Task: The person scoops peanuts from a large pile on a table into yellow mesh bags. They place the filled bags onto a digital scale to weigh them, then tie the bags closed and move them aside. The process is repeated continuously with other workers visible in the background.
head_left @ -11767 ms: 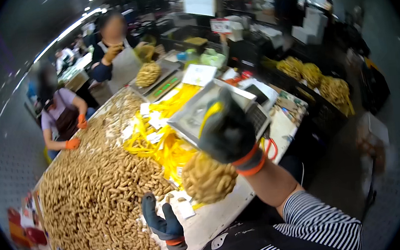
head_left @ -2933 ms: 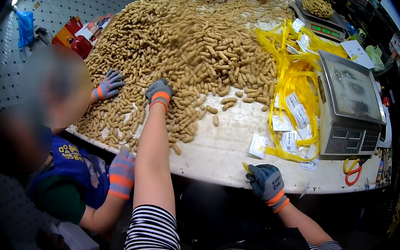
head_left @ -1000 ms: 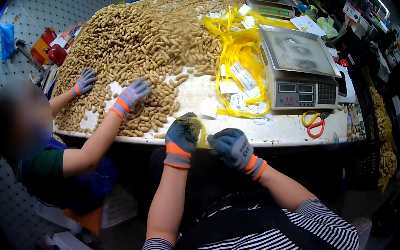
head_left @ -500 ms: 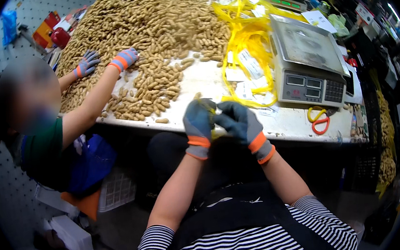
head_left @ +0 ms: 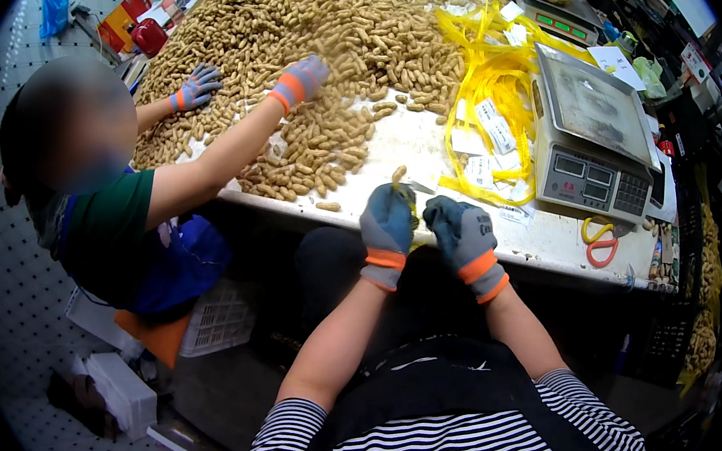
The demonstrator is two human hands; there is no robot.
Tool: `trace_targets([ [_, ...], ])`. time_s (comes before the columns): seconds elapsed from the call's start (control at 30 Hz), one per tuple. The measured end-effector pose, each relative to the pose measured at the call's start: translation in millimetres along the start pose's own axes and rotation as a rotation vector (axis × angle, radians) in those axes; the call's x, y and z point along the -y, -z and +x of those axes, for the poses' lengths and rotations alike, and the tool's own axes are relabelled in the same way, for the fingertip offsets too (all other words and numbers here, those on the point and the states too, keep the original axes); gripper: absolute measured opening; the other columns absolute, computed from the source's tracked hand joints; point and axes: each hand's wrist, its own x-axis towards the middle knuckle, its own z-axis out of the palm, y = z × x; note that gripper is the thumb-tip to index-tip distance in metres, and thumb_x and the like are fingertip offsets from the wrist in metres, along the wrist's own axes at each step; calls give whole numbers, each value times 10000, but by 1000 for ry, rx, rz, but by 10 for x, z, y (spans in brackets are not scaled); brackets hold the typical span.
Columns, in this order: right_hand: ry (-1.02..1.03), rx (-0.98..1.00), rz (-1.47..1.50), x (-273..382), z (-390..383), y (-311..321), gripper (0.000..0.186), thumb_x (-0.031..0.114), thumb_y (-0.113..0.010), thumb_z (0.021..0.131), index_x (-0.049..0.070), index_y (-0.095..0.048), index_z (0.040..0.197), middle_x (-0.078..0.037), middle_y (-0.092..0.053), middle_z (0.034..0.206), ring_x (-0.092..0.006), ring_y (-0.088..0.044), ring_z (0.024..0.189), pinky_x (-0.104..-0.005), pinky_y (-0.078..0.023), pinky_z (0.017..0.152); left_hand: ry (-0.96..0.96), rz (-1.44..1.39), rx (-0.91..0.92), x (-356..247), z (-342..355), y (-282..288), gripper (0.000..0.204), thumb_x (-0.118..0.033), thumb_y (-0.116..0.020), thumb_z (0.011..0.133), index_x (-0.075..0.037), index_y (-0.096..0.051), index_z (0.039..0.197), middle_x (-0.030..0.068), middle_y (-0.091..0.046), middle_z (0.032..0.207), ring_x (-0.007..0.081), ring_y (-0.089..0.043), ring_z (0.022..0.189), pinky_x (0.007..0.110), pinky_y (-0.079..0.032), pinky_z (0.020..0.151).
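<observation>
Two hands in blue-grey gloves with orange cuffs are close together, a small gap between them, at the table's near edge, just below the centre of the frame. The left hand (head_left: 389, 222) has its fingers bent and closed on a piece of yellow netting (head_left: 413, 206), which shows along its inner side, facing the other hand. The right hand (head_left: 464, 230) has its fingers curled inward, their tips turned toward the netting; whether they grip any of it cannot be told.

A single peanut (head_left: 399, 173) shows just above the left hand's fingers, and another lies near the table edge to the left. The large heap of peanuts (head_left: 271, 37) spreads over the white table (head_left: 409, 137) from the upper centre toward the left, thinning out near the hands.

At the centre right lie tangled yellow mesh strips (head_left: 499, 70) with white tags (head_left: 494, 126), just beside a grey scale (head_left: 593, 135). Scissors (head_left: 600, 242) with one yellow and one red handle lie below the scale.

At the left, a co-worker in a green sleeve (head_left: 125, 202) reaches over the heap: one gloved hand (head_left: 199, 87) rests with spread fingers on the peanuts, the other (head_left: 304, 80) is blurred.
</observation>
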Motion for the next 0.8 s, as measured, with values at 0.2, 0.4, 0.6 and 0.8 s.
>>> trace_targets([
  [0.2,-321,-129,764,-220,45,15,211,183,-502,875,-3,-588,921,-61,-623,759,-111,-557,695,-242,-445,687,92,-42,-77,-139,103,161,170,-62,-446,839,41,-581,851,59,-595,761,109,-536,675,221,-434,634],
  [0.4,-160,227,287,147,43,-90,199,223,-506,845,50,-598,810,-141,-608,703,-273,-590,645,-345,-452,603,7,155,-31,-149,4,34,162,-94,-491,837,45,-572,849,64,-571,695,88,-502,598,237,-413,535],
  [0.6,9,159,9,159,48,-49,169,172,-486,832,54,-587,767,-130,-605,669,-261,-593,596,-334,-451,578,47,180,11,-54,9,98,162,-99,-492,835,37,-580,841,51,-563,665,89,-495,576,241,-409,519],
  [0.8,-268,-88,452,-108,82,-68,161,101,-447,840,0,-565,798,-124,-593,690,-226,-577,619,-298,-455,592,167,163,57,-184,1,125,120,-69,-510,824,16,-592,836,74,-605,726,117,-548,634,247,-445,576],
])
